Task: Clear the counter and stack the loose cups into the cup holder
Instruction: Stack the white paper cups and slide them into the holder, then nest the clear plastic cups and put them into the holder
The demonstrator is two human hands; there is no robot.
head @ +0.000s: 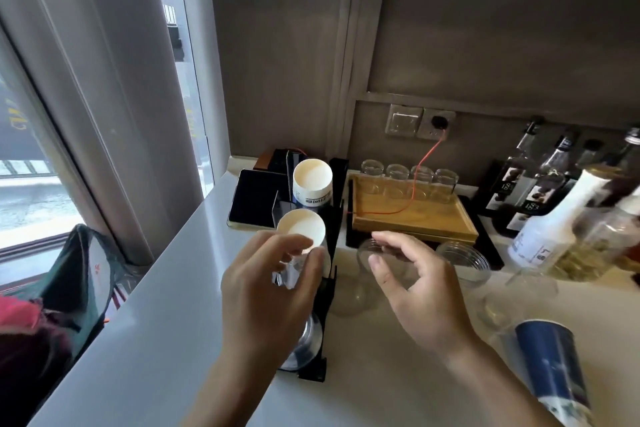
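Note:
A black cup holder [333, 204] stands on the white counter [173, 322], left of centre. Two stacks of white paper cups sit in it: one at the back [312, 180], one nearer [300, 225]. Clear plastic cups [306, 340] fill its front slot. My left hand [270, 291] hovers over the holder, fingers curled on a clear cup [292, 276]. My right hand [419, 288] is just right of the holder and pinches the rim of another clear cup [375, 255]. A further clear cup [349, 300] lies on the counter below it.
Behind my right hand a wooden tray [415, 218] carries several glass jars and an orange cable. A glass bowl [464, 262], loose clear cups [519, 295], a blue paper cup [550, 367] and syrup bottles [554, 218] crowd the right. A dark tablet [254, 201] lies left of the holder.

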